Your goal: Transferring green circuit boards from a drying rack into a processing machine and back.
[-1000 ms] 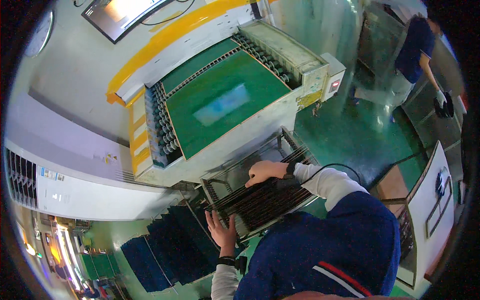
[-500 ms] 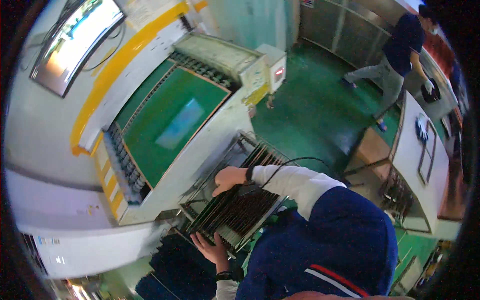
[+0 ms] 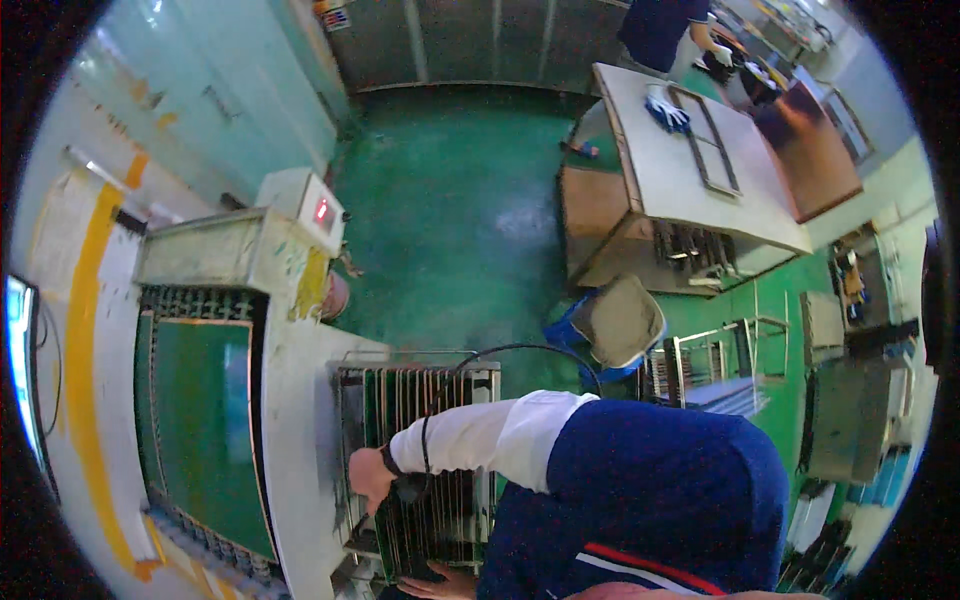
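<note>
Right hand: our right hand (image 3: 368,472) sits at the lower middle of the frame, fingers curled down onto the left edge of the metal slotted rack of upright green boards (image 3: 415,460); we cannot tell whether it grips a board or the frame.
Left hand: our left hand (image 3: 440,582) shows at the bottom edge, fingers spread against the rack's near end, gripping nothing we can make out.
Why so held: we judge that one hand on the side and one at the end steady the rack beside the long grey machine with a green flat bed (image 3: 205,440) at lower left.
Cable: a black cable (image 3: 520,350) arcs over the rack towards the white sleeve.
Hidden: our blue vest covers the rack's right corner; the left palm is cut off.
Far off: another person (image 3: 665,30) stands by the grey worktable (image 3: 690,180) at upper right.
</note>
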`<state>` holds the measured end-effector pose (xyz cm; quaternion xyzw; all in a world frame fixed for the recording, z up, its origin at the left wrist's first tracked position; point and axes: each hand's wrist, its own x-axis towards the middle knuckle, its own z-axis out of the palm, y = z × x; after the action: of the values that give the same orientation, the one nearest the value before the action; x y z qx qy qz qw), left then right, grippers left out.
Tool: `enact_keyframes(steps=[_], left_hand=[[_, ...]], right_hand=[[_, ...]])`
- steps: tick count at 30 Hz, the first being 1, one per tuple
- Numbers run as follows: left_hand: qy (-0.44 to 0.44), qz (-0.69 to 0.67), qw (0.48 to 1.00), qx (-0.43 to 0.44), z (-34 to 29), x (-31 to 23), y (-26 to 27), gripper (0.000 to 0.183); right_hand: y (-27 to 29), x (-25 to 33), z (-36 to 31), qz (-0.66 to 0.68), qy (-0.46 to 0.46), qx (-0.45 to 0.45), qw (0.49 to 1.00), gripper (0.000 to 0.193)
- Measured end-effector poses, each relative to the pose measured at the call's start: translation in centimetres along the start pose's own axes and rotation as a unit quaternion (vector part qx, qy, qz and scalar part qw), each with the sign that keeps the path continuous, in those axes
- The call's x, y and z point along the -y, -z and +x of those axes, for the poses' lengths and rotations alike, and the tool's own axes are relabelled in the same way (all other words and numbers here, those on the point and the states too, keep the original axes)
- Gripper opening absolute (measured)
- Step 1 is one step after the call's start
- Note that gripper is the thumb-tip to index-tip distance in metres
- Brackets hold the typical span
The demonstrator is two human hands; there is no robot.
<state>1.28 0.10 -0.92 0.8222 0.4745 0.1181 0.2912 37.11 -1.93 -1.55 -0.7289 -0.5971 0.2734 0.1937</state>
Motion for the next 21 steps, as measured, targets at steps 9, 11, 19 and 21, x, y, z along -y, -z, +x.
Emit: enact_keyframes(steps=[9,11,19,21], left_hand=[[-0.078,0.084,0.993,0.009,2.1,-3.6,-0.7,0.101],[-0.09,0.092,0.992,0.012,2.3,-4.1,-0.7,0.1],[-0.105,0.1,0.989,0.022,3.2,-4.2,-0.8,0.097],[-0.105,0.102,0.989,0.021,3.2,-4.2,-0.7,0.096]], right_hand=[[0.2,0.3,1.4,-0.059,-0.031,0.016,0.998,0.073],[-1.3,-0.9,3.1,-0.035,0.005,0.007,0.999,0.073],[-0.1,0.1,2.0,-0.048,-0.033,0.02,0.998,0.073],[0.6,0.9,1.0,-0.034,-0.057,0.009,0.998,0.073]])
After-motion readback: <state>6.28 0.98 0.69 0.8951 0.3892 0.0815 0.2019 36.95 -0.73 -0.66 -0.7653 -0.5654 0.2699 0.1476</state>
